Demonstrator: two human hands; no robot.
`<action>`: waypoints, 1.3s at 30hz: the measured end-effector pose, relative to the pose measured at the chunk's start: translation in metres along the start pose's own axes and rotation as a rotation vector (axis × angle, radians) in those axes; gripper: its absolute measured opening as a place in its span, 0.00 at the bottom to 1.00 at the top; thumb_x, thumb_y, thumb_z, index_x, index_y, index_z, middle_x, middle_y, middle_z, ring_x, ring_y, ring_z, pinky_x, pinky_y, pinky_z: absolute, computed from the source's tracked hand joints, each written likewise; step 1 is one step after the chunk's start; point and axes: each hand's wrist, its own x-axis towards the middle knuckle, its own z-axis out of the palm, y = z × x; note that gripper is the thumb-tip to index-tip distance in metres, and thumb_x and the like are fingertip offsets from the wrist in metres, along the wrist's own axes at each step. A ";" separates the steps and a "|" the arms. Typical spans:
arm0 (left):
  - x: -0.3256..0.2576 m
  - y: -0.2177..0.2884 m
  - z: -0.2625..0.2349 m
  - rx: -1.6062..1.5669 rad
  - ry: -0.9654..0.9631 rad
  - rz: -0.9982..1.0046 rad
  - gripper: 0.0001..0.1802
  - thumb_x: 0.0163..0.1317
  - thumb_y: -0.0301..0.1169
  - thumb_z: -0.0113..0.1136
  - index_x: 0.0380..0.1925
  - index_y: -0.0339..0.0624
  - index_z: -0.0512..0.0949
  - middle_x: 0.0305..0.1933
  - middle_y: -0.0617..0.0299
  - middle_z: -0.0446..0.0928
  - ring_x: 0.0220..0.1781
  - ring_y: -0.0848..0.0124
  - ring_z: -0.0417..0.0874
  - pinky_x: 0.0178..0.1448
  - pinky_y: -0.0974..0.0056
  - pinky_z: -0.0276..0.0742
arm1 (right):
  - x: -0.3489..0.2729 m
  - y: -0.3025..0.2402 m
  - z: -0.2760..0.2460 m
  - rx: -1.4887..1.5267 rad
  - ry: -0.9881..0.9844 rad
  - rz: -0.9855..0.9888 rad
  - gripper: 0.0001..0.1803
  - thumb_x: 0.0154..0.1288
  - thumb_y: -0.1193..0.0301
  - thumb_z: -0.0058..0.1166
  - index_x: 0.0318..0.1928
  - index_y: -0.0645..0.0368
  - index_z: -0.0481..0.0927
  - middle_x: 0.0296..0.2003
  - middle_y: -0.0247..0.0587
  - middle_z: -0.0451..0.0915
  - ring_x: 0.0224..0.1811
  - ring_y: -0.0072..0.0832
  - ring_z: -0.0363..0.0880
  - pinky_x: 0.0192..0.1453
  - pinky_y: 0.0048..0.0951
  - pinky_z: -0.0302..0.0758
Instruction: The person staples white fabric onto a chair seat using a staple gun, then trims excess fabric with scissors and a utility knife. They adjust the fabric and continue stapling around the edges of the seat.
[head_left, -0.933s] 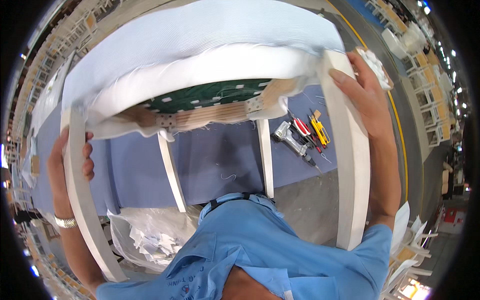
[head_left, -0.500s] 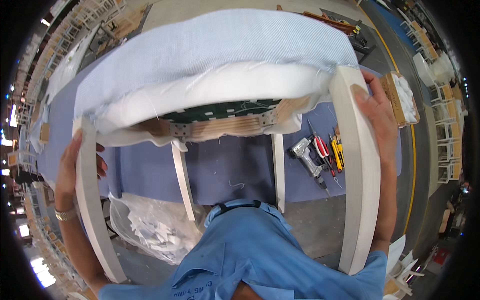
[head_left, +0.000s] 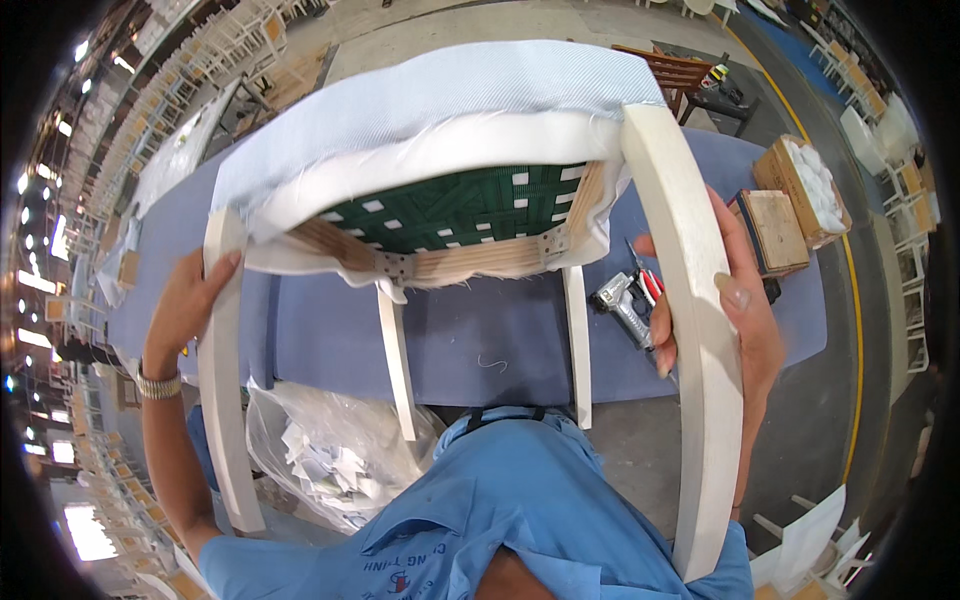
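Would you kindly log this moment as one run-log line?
left hand: grips left chair leg | right hand: grips right chair leg | chair: raised, underside showing | staple gun: on table

Upholstered chair (head_left: 440, 190) held up off the blue-covered table, tipped so the seat underside faces the camera and the four legs point toward the person. Seat top wrapped in pale blue fabric, white padding layer showing along the edge, loose fabric hanging ragged. Underside: green webbing woven in a grid inside a bare wood frame (metal corner plates visible). Legs cream-white; the near left leg (head_left: 228, 400) and the near right leg (head_left: 695, 330) look thick and curved, the two far legs thinner, between them.
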 end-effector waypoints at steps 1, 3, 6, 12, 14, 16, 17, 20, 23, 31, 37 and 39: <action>-0.006 0.007 -0.004 0.108 -0.074 -0.027 0.34 0.68 0.56 0.57 0.36 0.26 0.78 0.21 0.50 0.76 0.25 0.58 0.79 0.34 0.52 0.72 | -0.005 0.001 -0.006 0.027 0.000 0.004 0.55 0.55 0.56 0.61 0.77 0.64 0.48 0.55 0.76 0.72 0.25 0.38 0.86 0.17 0.30 0.82; -0.015 0.028 -0.017 0.324 -0.218 -0.089 0.33 0.68 0.55 0.58 0.36 0.27 0.79 0.21 0.49 0.77 0.25 0.56 0.81 0.35 0.53 0.73 | -0.012 0.000 -0.017 0.079 -0.004 0.015 0.54 0.54 0.60 0.61 0.77 0.63 0.49 0.55 0.75 0.73 0.26 0.40 0.87 0.18 0.32 0.83; -0.004 0.096 -0.037 0.754 -0.183 0.003 0.30 0.66 0.53 0.63 0.42 0.30 0.82 0.30 0.46 0.83 0.36 0.57 0.87 0.44 0.54 0.79 | -0.021 0.009 -0.022 0.274 -0.008 -0.019 0.53 0.52 0.66 0.58 0.78 0.61 0.50 0.57 0.76 0.71 0.26 0.42 0.87 0.20 0.34 0.85; 0.074 0.233 -0.026 0.370 -0.171 0.672 0.41 0.61 0.51 0.70 0.67 0.37 0.70 0.68 0.47 0.74 0.68 0.56 0.76 0.71 0.54 0.71 | -0.024 0.009 -0.026 0.311 -0.031 -0.043 0.50 0.54 0.67 0.53 0.78 0.61 0.50 0.58 0.70 0.73 0.26 0.40 0.86 0.23 0.31 0.83; 0.097 0.279 0.002 0.374 -0.205 0.827 0.45 0.59 0.52 0.71 0.69 0.38 0.68 0.71 0.48 0.70 0.72 0.55 0.72 0.75 0.52 0.67 | -0.025 0.009 -0.030 0.238 -0.067 -0.046 0.49 0.56 0.65 0.52 0.78 0.61 0.49 0.59 0.68 0.72 0.27 0.39 0.85 0.23 0.31 0.83; 0.121 0.314 0.039 0.336 -0.256 0.909 0.51 0.55 0.54 0.73 0.72 0.38 0.64 0.73 0.47 0.68 0.73 0.55 0.70 0.76 0.52 0.64 | -0.027 0.006 -0.033 0.185 -0.086 -0.048 0.50 0.57 0.62 0.52 0.79 0.59 0.48 0.60 0.64 0.72 0.29 0.36 0.85 0.25 0.30 0.83; 0.132 0.328 0.054 0.295 -0.300 0.918 0.55 0.53 0.55 0.74 0.74 0.38 0.61 0.72 0.45 0.68 0.73 0.54 0.70 0.76 0.53 0.64 | -0.027 0.006 -0.036 0.178 -0.100 -0.062 0.50 0.57 0.62 0.52 0.79 0.58 0.48 0.60 0.64 0.72 0.29 0.36 0.85 0.26 0.29 0.82; 0.165 0.334 0.097 0.172 -0.549 0.900 0.61 0.48 0.56 0.77 0.75 0.37 0.56 0.69 0.43 0.71 0.69 0.54 0.73 0.74 0.56 0.66 | -0.025 0.011 -0.038 0.183 -0.154 -0.092 0.49 0.59 0.61 0.52 0.79 0.57 0.48 0.59 0.60 0.73 0.31 0.33 0.84 0.31 0.27 0.81; 0.149 0.343 0.106 0.216 -0.549 0.881 0.62 0.46 0.53 0.79 0.75 0.35 0.55 0.66 0.42 0.72 0.67 0.54 0.74 0.72 0.58 0.67 | -0.021 0.019 -0.048 0.109 -0.159 -0.141 0.49 0.58 0.61 0.52 0.79 0.58 0.49 0.57 0.59 0.74 0.37 0.33 0.84 0.32 0.27 0.83; 0.120 0.332 0.121 0.369 -0.116 1.120 0.54 0.52 0.48 0.73 0.69 0.24 0.58 0.68 0.31 0.67 0.71 0.44 0.70 0.73 0.54 0.67 | -0.015 0.024 -0.053 0.059 -0.160 -0.192 0.50 0.57 0.60 0.52 0.78 0.61 0.50 0.56 0.56 0.73 0.43 0.34 0.83 0.33 0.27 0.85; 0.089 0.319 0.139 0.466 0.216 1.135 0.44 0.58 0.37 0.67 0.70 0.27 0.58 0.73 0.34 0.62 0.76 0.44 0.63 0.77 0.51 0.60 | -0.014 0.033 -0.057 0.055 -0.167 -0.254 0.48 0.60 0.55 0.54 0.77 0.61 0.53 0.57 0.55 0.73 0.44 0.29 0.83 0.41 0.26 0.83; 0.082 0.319 0.146 0.449 0.261 1.091 0.45 0.57 0.30 0.66 0.72 0.30 0.56 0.75 0.37 0.60 0.77 0.46 0.61 0.79 0.51 0.57 | -0.010 0.052 -0.072 0.038 -0.145 -0.264 0.43 0.65 0.57 0.54 0.76 0.61 0.56 0.57 0.52 0.75 0.45 0.27 0.82 0.45 0.28 0.81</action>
